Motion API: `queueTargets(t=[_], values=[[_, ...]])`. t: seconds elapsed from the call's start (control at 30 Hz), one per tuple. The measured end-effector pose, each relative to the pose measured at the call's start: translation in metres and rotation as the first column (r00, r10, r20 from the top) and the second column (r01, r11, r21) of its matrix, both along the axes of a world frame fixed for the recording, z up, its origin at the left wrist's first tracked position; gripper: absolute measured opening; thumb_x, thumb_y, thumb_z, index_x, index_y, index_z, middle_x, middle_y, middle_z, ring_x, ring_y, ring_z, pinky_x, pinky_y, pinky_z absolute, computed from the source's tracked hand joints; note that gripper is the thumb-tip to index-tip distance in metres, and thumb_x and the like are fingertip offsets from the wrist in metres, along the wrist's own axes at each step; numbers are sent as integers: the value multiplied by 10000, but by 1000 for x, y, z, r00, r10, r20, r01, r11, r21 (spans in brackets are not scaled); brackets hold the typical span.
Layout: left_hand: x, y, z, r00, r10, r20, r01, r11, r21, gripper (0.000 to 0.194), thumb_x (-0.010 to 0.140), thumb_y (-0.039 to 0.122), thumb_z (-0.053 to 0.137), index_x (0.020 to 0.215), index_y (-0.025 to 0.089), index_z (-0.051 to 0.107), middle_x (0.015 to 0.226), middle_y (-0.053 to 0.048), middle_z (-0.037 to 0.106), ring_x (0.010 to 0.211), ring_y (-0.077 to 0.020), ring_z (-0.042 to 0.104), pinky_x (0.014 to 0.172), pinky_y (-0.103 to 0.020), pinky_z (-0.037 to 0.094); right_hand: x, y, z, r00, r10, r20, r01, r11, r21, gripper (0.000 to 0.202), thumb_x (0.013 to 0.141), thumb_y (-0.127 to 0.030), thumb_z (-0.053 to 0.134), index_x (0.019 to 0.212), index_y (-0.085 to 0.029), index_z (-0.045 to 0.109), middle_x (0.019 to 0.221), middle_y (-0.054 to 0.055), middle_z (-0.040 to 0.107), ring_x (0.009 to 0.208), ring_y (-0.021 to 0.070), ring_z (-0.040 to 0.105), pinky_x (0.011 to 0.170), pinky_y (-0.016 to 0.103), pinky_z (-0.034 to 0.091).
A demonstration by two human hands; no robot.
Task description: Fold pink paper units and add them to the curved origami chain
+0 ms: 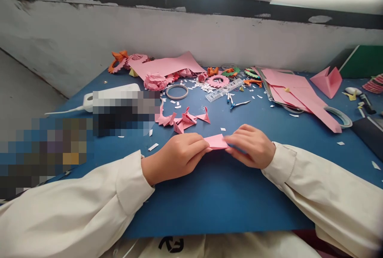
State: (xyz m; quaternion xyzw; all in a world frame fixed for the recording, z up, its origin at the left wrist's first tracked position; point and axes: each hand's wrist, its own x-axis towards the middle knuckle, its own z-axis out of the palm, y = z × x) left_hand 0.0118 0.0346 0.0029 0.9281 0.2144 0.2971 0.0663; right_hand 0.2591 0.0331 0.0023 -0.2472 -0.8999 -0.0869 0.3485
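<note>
A small folded piece of pink paper [216, 142] is held between my hands, above the blue tabletop. My left hand [182, 152] pinches its left end between thumb and fingers. At the right end, the thumb and fingers of my right hand [251, 146] close on the paper's edge; the fingertips are slightly blurred. Just beyond my left hand lie several folded pink paper pieces [187, 119] with pointed tips. A blue-handled drawing compass [236, 104] rests past my right hand, near a clear plastic ruler [224, 90].
Along the wall sit a large pink sheet [170, 65], crumpled pink paper [155, 81] and white scraps [206, 86]. A tape roll [176, 92] lies left of centre. On the right are stacked pink sheets [289, 86], a folded pink shape [327, 82] and another tape roll [344, 117].
</note>
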Motion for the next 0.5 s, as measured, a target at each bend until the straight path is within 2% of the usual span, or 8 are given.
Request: queueTargets(t=[0.07, 0.13, 0.2, 0.27, 0.37, 0.5], values=[[-1, 0, 0, 1000, 5, -5, -5, 1000, -17, 248, 972, 146, 397, 855, 121, 614, 737, -54, 607, 683, -145, 556, 625, -248, 445, 4, 4, -1, 965, -176, -193, 177, 984, -11, 419, 967, -248, 454, 1376, -193, 381, 798, 16, 593, 608, 132, 497, 598, 280, 458], [-1, 0, -2, 1000, 12, -15, -13, 999, -43, 252, 970, 139, 384, 862, 119, 610, 736, -50, 586, 675, -148, 532, 616, -253, 427, 7, 9, -3, 882, -325, -342, 328, 943, -49, 562, 987, -220, 368, 1500, -170, 145, 851, 49, 543, 638, 154, 469, 583, 298, 448], [-2, 1, -4, 999, 28, -27, -30, 997, -77, 254, 966, 127, 367, 880, 117, 606, 757, -54, 582, 687, -155, 523, 626, -262, 423, 7, 12, -5, 867, -358, -346, 350, 933, -89, 614, 986, -249, 375, 1518, -181, 75, 878, 53, 521, 661, 160, 476, 576, 297, 452], [-1, 3, -6, 998, 46, -39, -51, 991, -121, 253, 958, 114, 355, 899, 118, 600, 786, -58, 590, 710, -161, 530, 649, -268, 433, 5, 10, -6, 925, -296, -238, 274, 954, -121, 573, 975, -296, 422, 1494, -194, 201, 929, 67, 547, 731, 168, 529, 634, 309, 484], [0, 4, -6, 996, 70, -47, -78, 977, -197, 236, 949, 108, 357, 892, 131, 585, 799, -49, 606, 720, -154, 548, 666, -258, 451, -1, 2, -7, 992, -116, -45, 109, 985, -137, 407, 964, -325, 463, 1352, -207, 439, 1024, 93, 620, 881, 198, 589, 766, 354, 476], [3, 0, 0, 999, 17, -30, -24, 958, -287, 219, 938, 93, 360, 966, 152, 569, 864, -30, 646, 750, -118, 589, 682, -204, 477, -5, -6, -5, 998, 9, 58, -1, 989, -149, 413, 947, -257, 527, 1338, -185, 418, 875, 32, 684, 790, 171, 609, 832, 372, 415]])
